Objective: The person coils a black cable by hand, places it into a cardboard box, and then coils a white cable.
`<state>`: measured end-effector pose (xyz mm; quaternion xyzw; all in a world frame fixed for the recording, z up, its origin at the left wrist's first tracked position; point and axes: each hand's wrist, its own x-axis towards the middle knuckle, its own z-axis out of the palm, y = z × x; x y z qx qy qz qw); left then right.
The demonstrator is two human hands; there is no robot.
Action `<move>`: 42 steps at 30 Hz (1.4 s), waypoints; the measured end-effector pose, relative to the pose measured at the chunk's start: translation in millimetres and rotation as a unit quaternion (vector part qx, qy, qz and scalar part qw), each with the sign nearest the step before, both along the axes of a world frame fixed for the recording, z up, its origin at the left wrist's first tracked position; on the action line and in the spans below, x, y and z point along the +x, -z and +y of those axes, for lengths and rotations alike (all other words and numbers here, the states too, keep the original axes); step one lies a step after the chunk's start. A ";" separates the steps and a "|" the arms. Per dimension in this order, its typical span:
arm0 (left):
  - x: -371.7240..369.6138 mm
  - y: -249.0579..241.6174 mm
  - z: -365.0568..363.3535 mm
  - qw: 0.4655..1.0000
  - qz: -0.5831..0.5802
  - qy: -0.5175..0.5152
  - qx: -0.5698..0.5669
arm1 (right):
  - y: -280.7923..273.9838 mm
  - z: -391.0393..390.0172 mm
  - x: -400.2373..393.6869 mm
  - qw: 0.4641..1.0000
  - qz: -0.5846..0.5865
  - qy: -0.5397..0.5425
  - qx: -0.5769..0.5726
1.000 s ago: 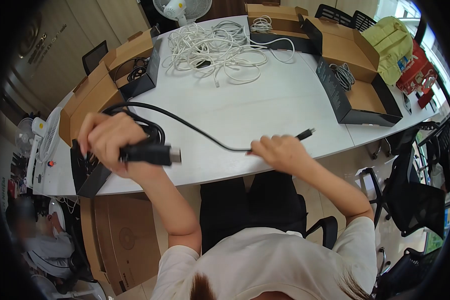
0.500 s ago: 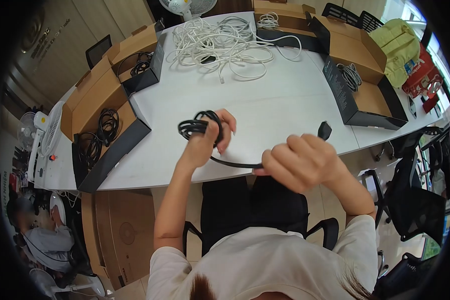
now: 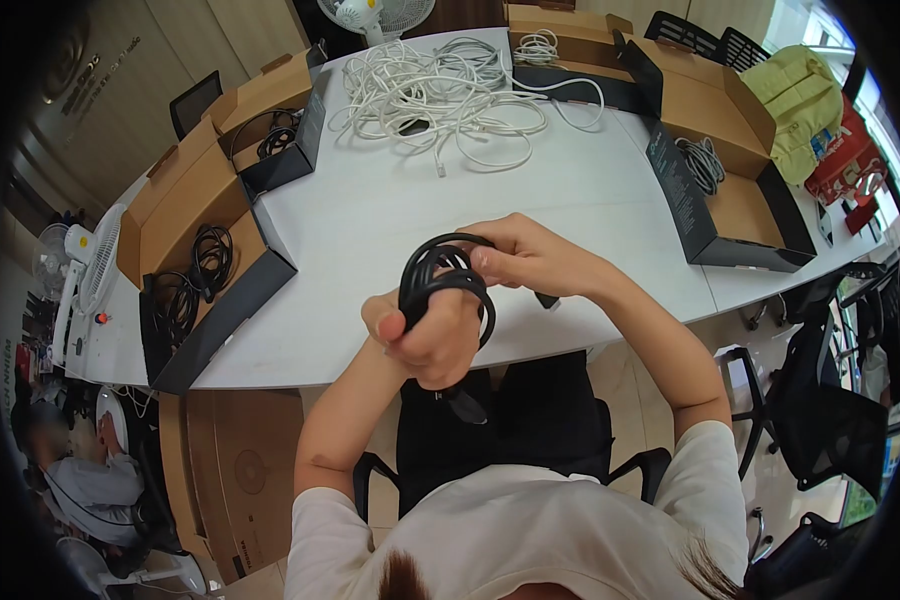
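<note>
A black cable (image 3: 428, 262) hangs in loops over my left hand (image 3: 432, 338), whose fingers are closed around part of the coil above the table's front edge. One black plug (image 3: 467, 407) dangles below that hand. On the coil's right side, my right hand (image 3: 515, 253) pinches the cable between thumb and fingers. Another black connector (image 3: 547, 299) sticks out beneath my right hand.
Loose white cables (image 3: 420, 95) lie heaped at the table's back. Open boxes with black cables (image 3: 210, 262) stand left; boxes with grey or white cables (image 3: 703, 165) stand right. A yellow bag (image 3: 792, 105) is at the far right. A person (image 3: 85, 480) sits lower left.
My right hand has moved left and up to the coil, carrying its cable end along. My left hand has turned and shifted down and right, with more cable looped around it.
</note>
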<state>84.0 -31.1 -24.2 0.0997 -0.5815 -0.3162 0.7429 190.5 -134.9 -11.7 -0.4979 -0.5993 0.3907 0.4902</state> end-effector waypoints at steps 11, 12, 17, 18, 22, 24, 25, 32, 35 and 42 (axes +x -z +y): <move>-18.4 5.2 43.4 0.875 0.276 -0.378 0.121 | -2.2 16.3 29.8 1.000 0.005 0.016 -0.007; -16.4 5.7 45.5 0.792 0.301 -0.496 0.191 | -3.3 16.5 36.4 0.999 -0.023 0.040 -0.010; -0.7 17.5 64.5 0.512 0.204 -0.718 0.426 | -1.1 29.0 60.0 0.971 -0.229 0.063 -0.031; -0.1 17.0 67.7 0.519 0.213 -0.706 0.431 | 4.1 32.4 63.5 0.966 -0.246 0.064 -0.049; 2.9 22.1 78.7 0.482 0.165 -0.696 0.506 | 16.2 38.6 60.7 0.961 -0.255 0.068 -0.083; 3.3 30.0 77.7 0.472 0.166 -0.712 0.493 | 15.0 38.2 61.4 0.956 -0.269 0.070 -0.094; 3.7 32.1 77.8 0.477 0.179 -0.715 0.479 | 15.5 38.2 62.6 0.970 -0.208 0.078 -0.096; 4.2 46.2 87.3 0.500 0.267 -0.715 0.409 | 24.0 34.4 85.3 0.994 0.043 0.050 -0.090; 4.2 46.6 90.6 0.505 0.268 -0.714 0.403 | 26.6 32.8 96.4 0.995 -0.075 0.061 -0.031; 2.6 50.7 89.4 0.521 0.227 -0.707 0.420 | 15.1 20.9 99.3 0.990 0.045 0.004 -0.134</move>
